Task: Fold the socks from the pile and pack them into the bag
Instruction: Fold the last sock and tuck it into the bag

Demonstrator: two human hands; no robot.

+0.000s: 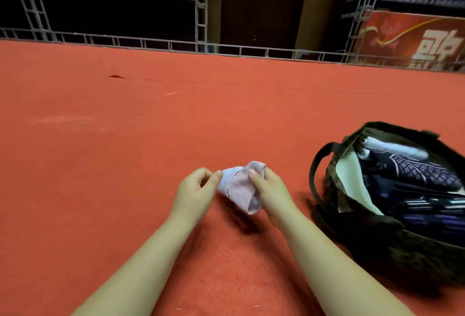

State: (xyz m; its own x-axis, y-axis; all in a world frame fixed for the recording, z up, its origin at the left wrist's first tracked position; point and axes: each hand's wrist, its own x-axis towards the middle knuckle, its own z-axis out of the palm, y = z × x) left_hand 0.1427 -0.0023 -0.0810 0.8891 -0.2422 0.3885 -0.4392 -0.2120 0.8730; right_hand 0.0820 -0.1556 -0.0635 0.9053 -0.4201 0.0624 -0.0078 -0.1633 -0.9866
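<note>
A pale pink and lilac sock bundle (239,188) is held just above the red carpet, in front of me. My right hand (270,193) grips its right side, thumb across the pink cuff. My left hand (195,190) is at the bundle's left end, fingers curled, thumb tip touching the lilac part. A dark olive bag (357,217) stands open at the right, with dark patterned socks (415,179) and a white rolled pair (395,149) inside it. No pile of loose socks is in view.
Red carpet (151,127) stretches far ahead and to the left. A low metal railing (176,44) and scaffolding border it at the back, with a dark door (261,11) and a red banner (415,39) beyond.
</note>
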